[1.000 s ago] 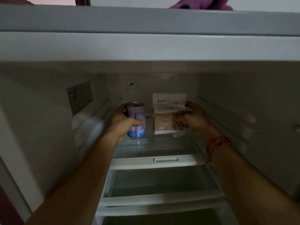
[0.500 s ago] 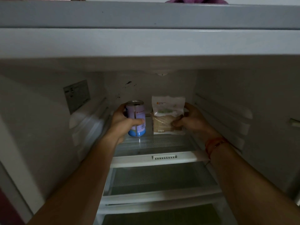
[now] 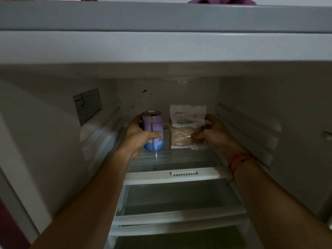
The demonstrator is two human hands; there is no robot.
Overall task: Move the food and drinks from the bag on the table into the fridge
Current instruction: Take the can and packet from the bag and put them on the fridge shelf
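Both my arms reach deep into the open fridge. A purple and blue drink can [image 3: 154, 126] stands upright at the back of the top glass shelf [image 3: 172, 159], and my left hand [image 3: 138, 135] is wrapped around it. To its right a clear packet of brown food [image 3: 186, 129] with a white label top stands on the same shelf. My right hand [image 3: 213, 132] grips that packet by its right side, thumb across the front. The bag and table are out of view.
Below the top shelf sit two more glass shelves [image 3: 179, 198] and a drawer front [image 3: 177, 225]. Ribbed rails line the right wall [image 3: 251, 130] and left wall [image 3: 100, 137]. The freezer's grey front [image 3: 161, 45] hangs overhead, with a purple cloth [image 3: 221, 0] on top.
Both hands stay on the can and the packet. The packet has settled lower onto the shelf and now stands upright; the view has shifted slightly.
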